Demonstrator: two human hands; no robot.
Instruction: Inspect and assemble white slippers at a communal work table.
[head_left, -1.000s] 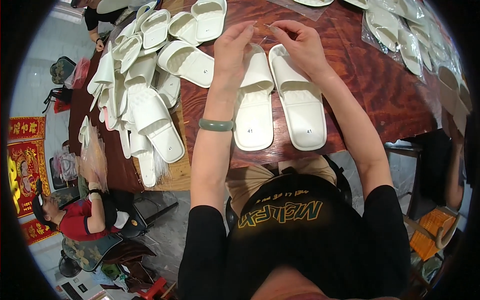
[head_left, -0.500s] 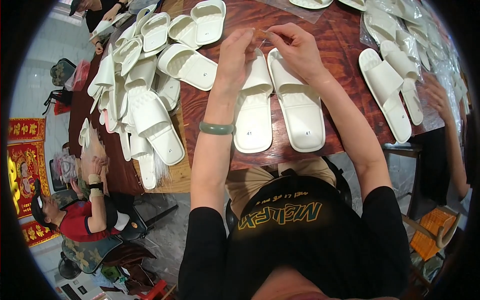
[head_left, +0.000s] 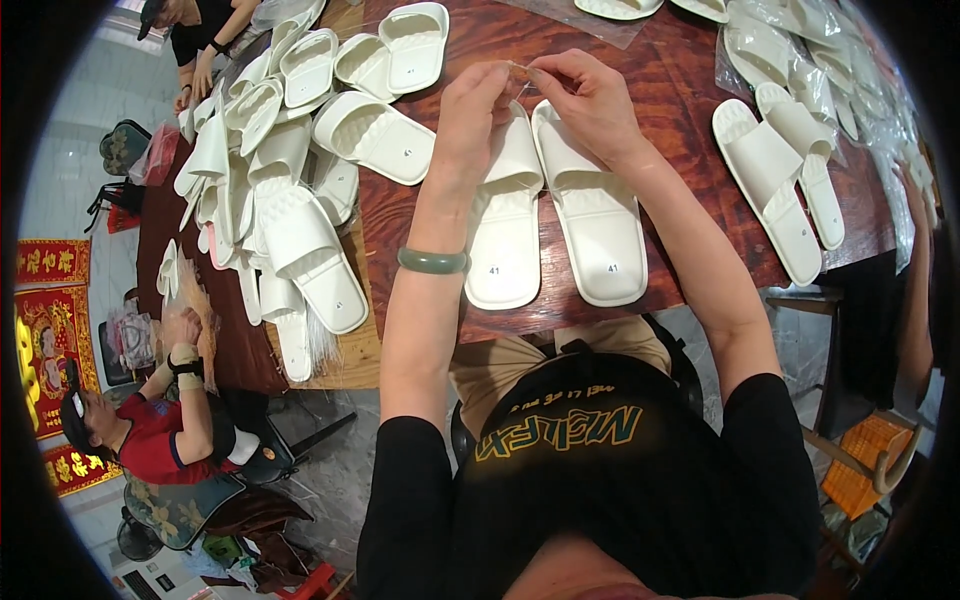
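Two white slide slippers, a left slipper (head_left: 505, 240) and a right slipper (head_left: 598, 235), lie side by side in front of me, toes pointing away. Above their toes my left hand (head_left: 478, 100) and my right hand (head_left: 590, 100) meet, both with fingertips pinched. Between them runs a thin clear strand (head_left: 524, 86), too fine to make out fully; it reaches down toward the slippers' toes. A green bangle (head_left: 432, 261) circles my left wrist. My fingers partly cover the toe of the left slipper.
A heap of white slippers (head_left: 300, 230) is at the left, with a bundle of clear strands (head_left: 325, 345) at its near edge. Another slipper pair (head_left: 765, 185) and bagged slippers (head_left: 810, 60) lie right on the wooden table (head_left: 680, 100). Co-workers sit left, far left and right.
My hands stay pinched together over the toes, barely shifting. The slippers have slid very slightly left. At the right, a co-worker's hand has moved back toward the edge.
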